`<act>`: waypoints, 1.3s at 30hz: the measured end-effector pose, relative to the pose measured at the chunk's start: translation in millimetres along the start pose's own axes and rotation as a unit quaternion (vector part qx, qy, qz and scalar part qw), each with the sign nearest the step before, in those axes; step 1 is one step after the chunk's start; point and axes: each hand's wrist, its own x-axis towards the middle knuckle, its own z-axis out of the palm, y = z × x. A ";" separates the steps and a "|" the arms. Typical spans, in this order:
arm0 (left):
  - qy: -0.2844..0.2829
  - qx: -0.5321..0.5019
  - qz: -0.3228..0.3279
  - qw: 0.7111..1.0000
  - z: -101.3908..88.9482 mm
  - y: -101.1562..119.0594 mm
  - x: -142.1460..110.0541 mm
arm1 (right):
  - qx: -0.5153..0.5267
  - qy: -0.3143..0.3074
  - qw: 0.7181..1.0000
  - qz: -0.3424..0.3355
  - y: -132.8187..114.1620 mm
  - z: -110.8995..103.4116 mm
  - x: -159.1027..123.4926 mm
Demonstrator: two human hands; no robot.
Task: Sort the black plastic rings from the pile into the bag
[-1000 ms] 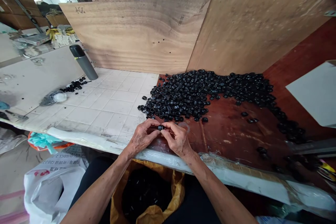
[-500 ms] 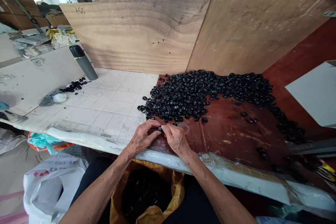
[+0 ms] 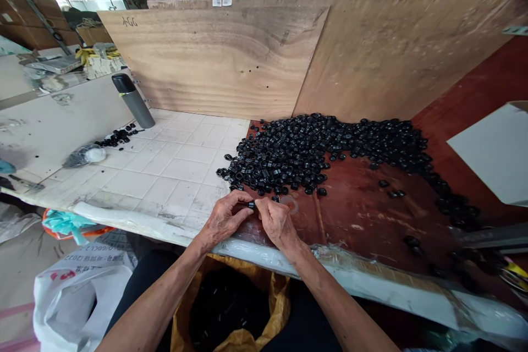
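My left hand (image 3: 225, 219) and my right hand (image 3: 277, 221) meet at the table's near edge, fingers pinched together on one small black ring part (image 3: 251, 204) held between them. Just beyond lies a big heap of the same black ring parts (image 3: 305, 148), spread over the red-brown board (image 3: 355, 209). A clear thin ring (image 3: 292, 203) lies on the board beside my right hand. Below the edge, in my lap, an open yellow bag (image 3: 231, 308) holds several black parts.
Plywood panels (image 3: 231, 60) wall off the back. A grey flask (image 3: 134, 100) stands at the left on the white tiled surface (image 3: 165, 165), with a small cluster of black parts (image 3: 117, 136) and a wrapped bundle (image 3: 84, 155). A white sheet (image 3: 495, 148) lies right; a white sack (image 3: 78, 291) sits lower left.
Both hands stay pinched on the small black part, with the fingers shifting slightly around it. The view has tilted down a little.
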 end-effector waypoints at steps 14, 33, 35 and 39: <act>0.018 -0.052 -0.056 0.997 1.2 -3.5 -1.3 | 0.060 -0.028 0.998 0.012 -17.5 -12.1 1.4; -0.152 0.141 -0.023 0.978 -24.5 46.9 -30.7 | -0.049 0.087 0.994 0.054 -10.3 -17.6 -2.7; -0.177 0.157 -0.062 0.970 -28.6 49.7 -27.9 | -0.141 0.128 0.980 0.056 -1.8 -15.7 -2.7; 0.047 0.247 -0.071 0.965 -16.7 19.7 -3.3 | -0.192 0.075 0.978 0.042 12.3 -9.1 -1.4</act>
